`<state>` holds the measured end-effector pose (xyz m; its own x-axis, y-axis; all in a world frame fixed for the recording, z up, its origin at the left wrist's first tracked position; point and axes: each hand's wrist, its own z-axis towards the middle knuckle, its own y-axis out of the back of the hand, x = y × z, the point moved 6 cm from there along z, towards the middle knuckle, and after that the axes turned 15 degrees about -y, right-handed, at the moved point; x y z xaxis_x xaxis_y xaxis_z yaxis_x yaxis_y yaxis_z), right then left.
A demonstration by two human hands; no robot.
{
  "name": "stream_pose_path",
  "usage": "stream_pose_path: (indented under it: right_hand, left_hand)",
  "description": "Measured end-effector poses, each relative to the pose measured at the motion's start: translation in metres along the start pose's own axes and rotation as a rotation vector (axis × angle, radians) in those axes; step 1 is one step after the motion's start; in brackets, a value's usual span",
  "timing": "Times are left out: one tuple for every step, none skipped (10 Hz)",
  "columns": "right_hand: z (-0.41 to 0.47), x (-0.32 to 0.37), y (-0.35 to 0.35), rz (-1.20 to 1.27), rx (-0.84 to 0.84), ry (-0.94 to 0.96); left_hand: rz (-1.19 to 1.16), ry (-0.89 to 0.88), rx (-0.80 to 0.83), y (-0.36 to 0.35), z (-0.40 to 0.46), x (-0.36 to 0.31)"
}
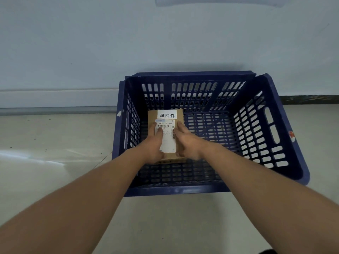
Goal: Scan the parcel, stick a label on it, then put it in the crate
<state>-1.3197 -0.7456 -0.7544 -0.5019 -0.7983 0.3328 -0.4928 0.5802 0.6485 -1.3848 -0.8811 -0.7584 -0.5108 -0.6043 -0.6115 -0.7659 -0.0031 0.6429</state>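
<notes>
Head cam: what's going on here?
A person is reaching both arms into a blue crate on the floor, setting a cardboard parcel down in its left part. The left hand and right hand are on the parcel's two sides, fingers over its top. The parcel already carries a shipping label and a white sticker with Chinese characters. Nothing else shows in the crate.
</notes>
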Motion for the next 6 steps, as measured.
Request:
stream_pose_path:
  right_hand:
    - [0.003, 0.002, -0.005, -0.008, 0.001, 0.003]
    - [0.004, 0.001, -0.007, -0.014, -0.013, -0.006]
    - [0.0, 0.0, -0.007, -0.058, -0.041, -0.026]
    - [-0.003, 0.001, -0.004, -0.12, -0.057, -0.073]
    - [-0.013, 0.009, 0.002, -0.152, -0.105, -0.128]
    - [-0.026, 0.019, 0.018, -0.128, -0.195, -0.147]
  left_hand:
    - [0.031, -0.005, -0.013, -0.001, 0.0, 0.005]
    - [0.044, 0.001, -0.007, -0.003, 0.001, 0.005]
    - [0.088, -0.002, -0.01, -0.003, -0.001, -0.001]
    - [0.243, 0.053, 0.031, -0.001, 0.0, -0.004]
    - [0.359, 0.07, 0.07, 0.004, -0.005, -0.017]
    - [0.445, 0.035, 0.058, 0.018, -0.007, -0.032]
